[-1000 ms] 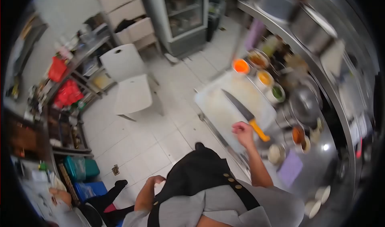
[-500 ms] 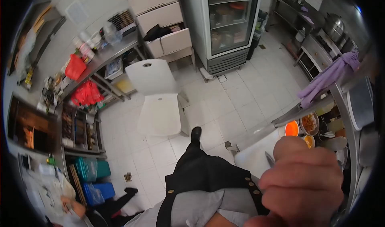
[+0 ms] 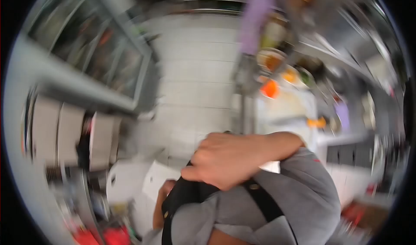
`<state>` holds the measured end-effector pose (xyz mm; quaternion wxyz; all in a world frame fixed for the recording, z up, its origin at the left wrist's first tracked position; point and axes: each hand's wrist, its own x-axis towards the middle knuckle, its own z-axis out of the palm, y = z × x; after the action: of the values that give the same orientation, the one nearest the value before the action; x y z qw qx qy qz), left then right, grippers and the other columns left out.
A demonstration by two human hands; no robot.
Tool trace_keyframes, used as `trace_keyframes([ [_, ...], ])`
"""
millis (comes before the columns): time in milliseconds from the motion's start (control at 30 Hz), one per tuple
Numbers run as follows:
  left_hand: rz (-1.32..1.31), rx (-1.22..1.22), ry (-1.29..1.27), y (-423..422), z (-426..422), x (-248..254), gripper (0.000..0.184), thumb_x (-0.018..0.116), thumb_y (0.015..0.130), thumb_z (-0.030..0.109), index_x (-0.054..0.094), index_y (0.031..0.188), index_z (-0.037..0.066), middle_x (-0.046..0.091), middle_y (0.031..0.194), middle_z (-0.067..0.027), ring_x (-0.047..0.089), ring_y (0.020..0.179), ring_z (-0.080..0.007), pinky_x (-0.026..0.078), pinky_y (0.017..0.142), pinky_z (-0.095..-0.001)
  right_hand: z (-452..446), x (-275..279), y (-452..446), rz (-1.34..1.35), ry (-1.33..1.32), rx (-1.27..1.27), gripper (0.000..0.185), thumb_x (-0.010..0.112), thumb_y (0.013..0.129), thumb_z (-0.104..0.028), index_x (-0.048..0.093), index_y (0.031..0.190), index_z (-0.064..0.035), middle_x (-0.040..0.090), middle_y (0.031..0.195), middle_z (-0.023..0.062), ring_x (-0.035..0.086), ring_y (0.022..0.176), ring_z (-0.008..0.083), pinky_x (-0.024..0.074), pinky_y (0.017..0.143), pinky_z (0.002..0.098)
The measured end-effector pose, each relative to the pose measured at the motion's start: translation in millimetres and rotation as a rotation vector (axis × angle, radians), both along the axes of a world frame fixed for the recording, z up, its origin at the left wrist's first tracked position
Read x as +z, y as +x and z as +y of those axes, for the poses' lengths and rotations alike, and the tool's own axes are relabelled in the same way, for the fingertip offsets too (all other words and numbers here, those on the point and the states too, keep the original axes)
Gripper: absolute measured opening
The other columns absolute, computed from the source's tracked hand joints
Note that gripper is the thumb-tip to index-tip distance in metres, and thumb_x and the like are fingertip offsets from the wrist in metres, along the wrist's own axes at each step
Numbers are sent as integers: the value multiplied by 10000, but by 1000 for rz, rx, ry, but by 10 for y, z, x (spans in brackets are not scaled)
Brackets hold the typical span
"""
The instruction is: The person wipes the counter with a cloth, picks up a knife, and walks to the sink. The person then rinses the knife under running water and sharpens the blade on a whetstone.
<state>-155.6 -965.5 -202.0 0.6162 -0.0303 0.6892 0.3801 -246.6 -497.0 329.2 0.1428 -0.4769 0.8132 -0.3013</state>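
My right hand is held in front of my chest, over the black apron. Its fingers curl under, and whatever may be in them is hidden. My left hand shows only in part at the apron's left side; its fingers are hidden and blurred. To the right of my right hand, a knife with an orange handle lies on a white cutting board. Beyond the board stand a container of bright orange contents and a bowl of reddish-brown food.
A glass-door fridge and a cabinet with drawers stand on the left. Below them is a white chair. Tiled floor runs ahead, and a purple cloth hangs by the counter. Much is smeared by motion.
My view has swung to the right, bringing the counter and cutting board nearer the middle. My right fist has dropped from close to the camera to the apron. Part of my left hand now shows.
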Motion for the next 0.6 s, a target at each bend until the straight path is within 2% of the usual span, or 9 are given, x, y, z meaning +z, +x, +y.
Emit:
trace_keyframes([
  [67, 16, -53, -64, -399, 244, 77, 498, 668, 830, 179, 564, 1308, 87, 666, 1127, -96, 649, 961, -265, 546, 825, -553, 351, -877, 126, -120, 134, -372, 150, 636, 690, -92, 615, 805, 1, 598, 638, 183, 620, 688, 425, 492, 618, 504],
  [133, 44, -147, -77, -702, 455, 129, 504, 666, 833, 180, 555, 1316, 89, 665, 1120, -92, 648, 955, -260, 548, 809, -557, 1141, -1973, 440, -155, 322, -914, 208, 647, 632, -93, 649, 820, -5, 666, 853, 198, 644, 868, 399, 515, 741, 487],
  [167, 59, -199, -73, -827, 570, 162, 507, 665, 834, 181, 551, 1320, 90, 665, 1116, -90, 647, 952, -258, 548, 801, -559, 1687, -2160, 630, -300, 487, -1130, 220, 648, 636, -101, 668, 836, -11, 673, 931, 194, 637, 945, 382, 518, 799, 473],
  [233, 94, -294, -44, -1064, 699, 189, 514, 663, 837, 183, 543, 1328, 92, 664, 1109, -85, 646, 946, -253, 550, 785, -562, 2542, -2586, 1259, -157, 555, -1628, 207, 642, 664, -99, 684, 850, -18, 675, 898, 194, 651, 905, 386, 530, 788, 484],
  [267, 113, -346, -28, -1190, 761, 203, 517, 662, 838, 183, 539, 1332, 93, 663, 1105, -83, 645, 943, -250, 551, 777, -564, 2962, -2678, 1504, -265, 726, -1782, 389, 758, 680, -249, 674, 981, -17, 680, 980, 201, 649, 984, 356, 522, 860, 466],
  [333, 168, -448, 36, -1406, 875, 186, 523, 660, 841, 185, 530, 1340, 95, 663, 1098, -79, 644, 937, -245, 553, 761, -568, 3378, -2722, 1915, 86, 777, -2078, 443, 717, 770, -226, 608, 1142, -11, 600, 1176, 218, 576, 1126, 386, 476, 946, 454],
  [400, 285, -606, 207, -1656, 981, 130, 530, 657, 843, 186, 522, 1348, 97, 662, 1091, -75, 642, 930, -240, 555, 746, -572, 3823, -3109, 2289, 46, 823, -2072, 437, 637, 831, -202, 560, 1234, -52, 562, 1271, 156, 450, 1267, 406, 432, 1008, 484],
  [500, 723, -939, 795, -2168, 1258, 228, 540, 654, 847, 189, 509, 1360, 101, 660, 1080, -68, 640, 921, -233, 558, 722, -577, 3935, -3450, 2488, 57, 943, -2061, 415, 624, 833, -225, 577, 1225, -98, 575, 1260, 114, 390, 1322, 365, 420, 1017, 489],
  [600, 138, -445, 141, -2803, 1465, 595, 570, 632, 870, 238, 464, 1407, 146, 654, 1038, -15, 624, 894, -222, 532, 692, -618, 3628, -3208, 2539, -29, 1035, -1947, 349, 633, 797, -233, 632, 1128, -123, 605, 1191, 97, 422, 1294, 324, 439, 974, 493],
])
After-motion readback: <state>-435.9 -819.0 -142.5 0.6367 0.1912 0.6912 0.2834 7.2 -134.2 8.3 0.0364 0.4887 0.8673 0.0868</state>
